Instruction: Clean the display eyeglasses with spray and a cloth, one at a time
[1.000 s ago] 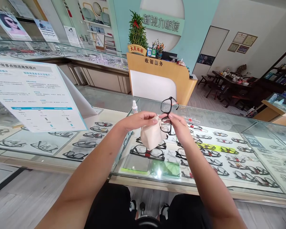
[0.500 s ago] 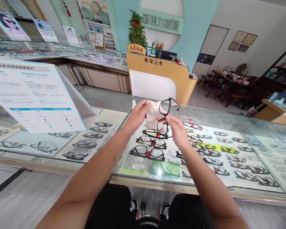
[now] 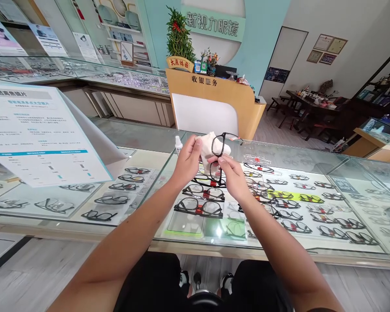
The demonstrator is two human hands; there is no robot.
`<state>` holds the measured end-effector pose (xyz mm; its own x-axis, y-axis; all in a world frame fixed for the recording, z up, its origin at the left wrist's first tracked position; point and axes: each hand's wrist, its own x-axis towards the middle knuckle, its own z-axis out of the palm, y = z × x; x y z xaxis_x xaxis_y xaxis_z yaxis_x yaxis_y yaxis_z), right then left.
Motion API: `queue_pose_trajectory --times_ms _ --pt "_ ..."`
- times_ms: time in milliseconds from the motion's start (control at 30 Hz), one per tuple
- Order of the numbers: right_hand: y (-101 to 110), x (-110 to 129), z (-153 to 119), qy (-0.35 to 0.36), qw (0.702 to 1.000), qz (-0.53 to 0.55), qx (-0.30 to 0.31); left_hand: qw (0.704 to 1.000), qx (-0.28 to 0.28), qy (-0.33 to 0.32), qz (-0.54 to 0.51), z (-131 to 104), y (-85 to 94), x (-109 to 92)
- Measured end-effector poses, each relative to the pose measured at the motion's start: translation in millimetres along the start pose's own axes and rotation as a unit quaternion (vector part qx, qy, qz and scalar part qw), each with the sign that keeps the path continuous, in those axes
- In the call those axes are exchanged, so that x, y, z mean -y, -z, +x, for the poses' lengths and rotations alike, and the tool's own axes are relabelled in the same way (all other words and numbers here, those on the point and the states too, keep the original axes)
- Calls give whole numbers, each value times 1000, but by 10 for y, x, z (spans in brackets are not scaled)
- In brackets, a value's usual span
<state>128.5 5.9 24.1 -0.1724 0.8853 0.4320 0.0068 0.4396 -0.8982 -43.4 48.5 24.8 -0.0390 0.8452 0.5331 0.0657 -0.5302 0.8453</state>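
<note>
My right hand [image 3: 231,173] is closed on a pair of black-framed eyeglasses [image 3: 222,138], gripping them near the bridge, with the frame turned on end above the glass counter. A cream cleaning cloth [image 3: 208,144] is pinched in my left hand [image 3: 190,160]. The cloth lies behind the upper lens and partly against it; whether it presses on the glass I cannot tell. Just left of the cloth, a small white bottle [image 3: 178,144] stands on the counter, partly hidden by my left hand.
Under the glass top of the display counter [image 3: 195,248] lie rows of eyeglasses [image 3: 199,208]. A large printed sign [image 3: 52,134] stands at the left. Beyond the counter are a white chair back [image 3: 205,115] and a wooden cashier desk [image 3: 251,112].
The cloth has spread to the right behind the upper lens, and the eyeglasses have come closer to my left hand. More of the white bottle shows. The whole view has shifted slightly.
</note>
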Motion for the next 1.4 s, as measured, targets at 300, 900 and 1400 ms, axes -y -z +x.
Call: queue_pose_trajectory --times_ms 300,900,1400 --pt "-21 -4 -6 -2 999 12 33 996 56 21 -60 -33 -11 -144" --pt "-18 -30 14 -15 997 30 66 988 75 63 -119 -34 -53 -167" --pt "4 -38 17 0 996 45 82 972 87 96 -195 5 -61 -167"
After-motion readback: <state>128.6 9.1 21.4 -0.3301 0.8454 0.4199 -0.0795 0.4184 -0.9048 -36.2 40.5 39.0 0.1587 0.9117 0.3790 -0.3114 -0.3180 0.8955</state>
